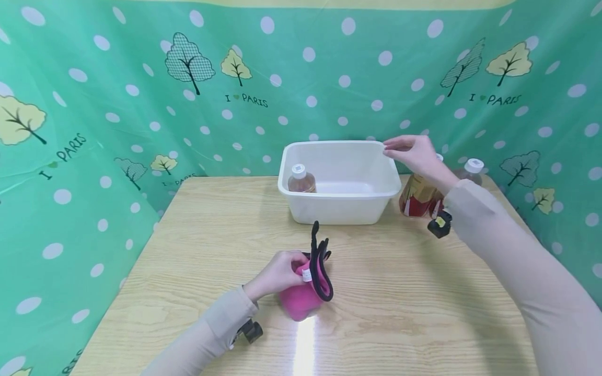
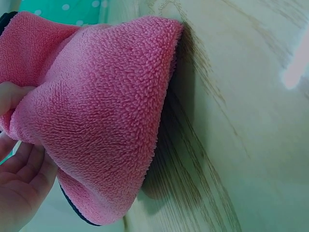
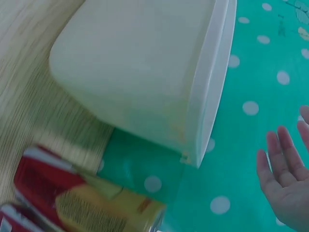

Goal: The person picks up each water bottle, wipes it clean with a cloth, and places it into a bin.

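My left hand (image 1: 279, 271) grips a pink, fluffy cloth (image 1: 301, 302) with black edging and a small white label, bunched up over the front middle of the table. In the left wrist view, thumb and fingers pinch the cloth (image 2: 104, 101) at one side, and its lower edge hangs close to the wood. My right hand (image 1: 416, 154) is by the back right corner of a white plastic bin (image 1: 338, 210). The right wrist view has this hand (image 3: 287, 181) beyond the bin's rim (image 3: 207, 87), its fingers loosely extended and holding nothing.
A white-capped bottle (image 1: 302, 183) stands inside the bin at the left. Right of the bin are bottles with red and yellow labels (image 1: 416, 197), partly behind my right forearm, one with a white cap (image 1: 474, 165). A green dotted curtain (image 1: 310, 78) hangs behind the wooden table (image 1: 226, 224).
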Demonstrator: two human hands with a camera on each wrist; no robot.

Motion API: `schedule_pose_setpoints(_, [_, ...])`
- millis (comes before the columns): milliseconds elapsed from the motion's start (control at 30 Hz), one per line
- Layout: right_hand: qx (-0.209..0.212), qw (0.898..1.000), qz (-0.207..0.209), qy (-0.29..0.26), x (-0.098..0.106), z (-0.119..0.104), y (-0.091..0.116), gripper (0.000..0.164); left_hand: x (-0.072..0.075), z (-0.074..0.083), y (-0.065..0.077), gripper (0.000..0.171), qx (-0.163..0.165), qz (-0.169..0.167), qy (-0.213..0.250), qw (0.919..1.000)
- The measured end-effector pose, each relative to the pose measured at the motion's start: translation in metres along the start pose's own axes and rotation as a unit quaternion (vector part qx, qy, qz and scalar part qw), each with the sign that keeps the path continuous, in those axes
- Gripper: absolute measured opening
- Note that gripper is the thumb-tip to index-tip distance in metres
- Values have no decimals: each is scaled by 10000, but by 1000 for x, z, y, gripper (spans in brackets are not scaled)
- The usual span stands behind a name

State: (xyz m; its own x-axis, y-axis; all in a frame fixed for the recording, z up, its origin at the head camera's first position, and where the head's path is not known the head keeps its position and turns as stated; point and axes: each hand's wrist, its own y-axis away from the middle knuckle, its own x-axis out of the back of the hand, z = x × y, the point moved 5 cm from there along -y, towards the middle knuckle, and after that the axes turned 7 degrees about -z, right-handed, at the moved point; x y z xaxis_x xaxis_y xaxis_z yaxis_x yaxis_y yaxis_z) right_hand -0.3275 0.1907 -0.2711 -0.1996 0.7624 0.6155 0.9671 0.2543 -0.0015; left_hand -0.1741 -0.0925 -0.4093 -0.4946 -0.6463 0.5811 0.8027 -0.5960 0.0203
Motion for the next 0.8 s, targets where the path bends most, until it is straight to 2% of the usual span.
schedule_pose_setpoints(300, [-183,9992,94,344,23,22,17,55,0,-1,1,14,7,4,61,10000])
schedule_pose_setpoints(433, [-264,9985,261,410,31,32,22,56,0,-2,1,14,18,17,127,9999])
schedule_pose_setpoints(800, [-588,9954,565,506,47,53,29,54,1,-3,1,16,-66,68,96,9999])
